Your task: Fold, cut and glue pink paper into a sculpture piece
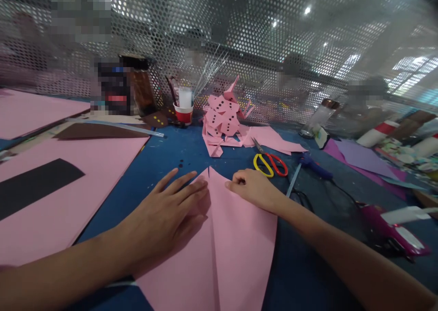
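A pink paper sheet [226,251], folded to a point at its far end, lies on the blue table [164,160] in front of me. My left hand [167,215] rests flat on the left flap, fingers stretched out toward the tip. My right hand [253,188] is curled, its fingertips pressing the right folded edge near the tip. A centre crease runs down the paper between both hands.
Scissors with yellow and red handles [270,163] lie just beyond my right hand. A pile of folded pink pieces [224,119] and a red-and-white cup [185,108] stand behind. Large pink sheets [68,197] with a black strip cover the left. Glue guns [390,229] lie at the right.
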`<move>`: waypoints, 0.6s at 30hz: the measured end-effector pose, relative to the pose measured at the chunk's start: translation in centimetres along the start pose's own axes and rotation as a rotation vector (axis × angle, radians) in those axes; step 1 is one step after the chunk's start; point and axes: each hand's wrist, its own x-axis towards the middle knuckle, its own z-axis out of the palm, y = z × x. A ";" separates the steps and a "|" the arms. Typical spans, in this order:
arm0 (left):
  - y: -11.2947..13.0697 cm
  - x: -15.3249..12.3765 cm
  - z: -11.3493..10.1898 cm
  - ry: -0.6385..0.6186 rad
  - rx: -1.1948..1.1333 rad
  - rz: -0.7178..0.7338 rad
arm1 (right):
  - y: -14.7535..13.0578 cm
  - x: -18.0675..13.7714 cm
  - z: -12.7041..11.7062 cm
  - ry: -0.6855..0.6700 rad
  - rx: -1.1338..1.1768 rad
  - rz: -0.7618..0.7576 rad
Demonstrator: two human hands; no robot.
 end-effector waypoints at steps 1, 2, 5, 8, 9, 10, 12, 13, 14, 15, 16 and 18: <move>0.0 0.0 0.0 -0.003 -0.002 -0.002 | 0.0 0.0 0.0 0.002 -0.004 -0.007; 0.0 0.0 0.0 -0.007 -0.005 -0.002 | 0.0 0.1 0.1 0.000 -0.005 -0.011; 0.0 0.0 0.0 -0.017 -0.011 -0.015 | 0.0 0.1 0.1 -0.003 -0.007 -0.008; 0.1 0.0 0.1 -0.017 -0.011 -0.022 | 0.0 0.2 0.2 0.000 -0.013 -0.021; 0.1 0.0 0.1 -0.017 -0.012 -0.023 | 0.1 0.1 0.3 0.002 -0.015 -0.028; 0.1 0.0 0.1 -0.019 -0.014 -0.023 | 0.1 0.1 0.3 0.003 -0.015 -0.033; 0.0 0.1 0.1 -0.025 -0.017 -0.027 | 0.0 0.1 0.3 0.003 -0.013 -0.033; 0.0 0.1 0.0 -0.028 -0.019 -0.027 | 0.0 0.0 0.3 0.004 -0.011 -0.030; 0.0 0.1 0.0 -0.031 -0.021 -0.028 | 0.0 0.0 0.3 0.005 -0.010 -0.027; 0.0 0.1 0.0 -0.033 -0.023 -0.029 | 0.0 -0.1 0.2 0.005 -0.008 -0.025; 0.0 0.1 0.0 -0.033 -0.025 -0.029 | 0.0 -0.1 0.1 0.004 -0.004 -0.023; 0.0 0.0 0.0 -0.032 -0.029 -0.030 | 0.0 -0.2 -0.1 -0.012 0.013 -0.016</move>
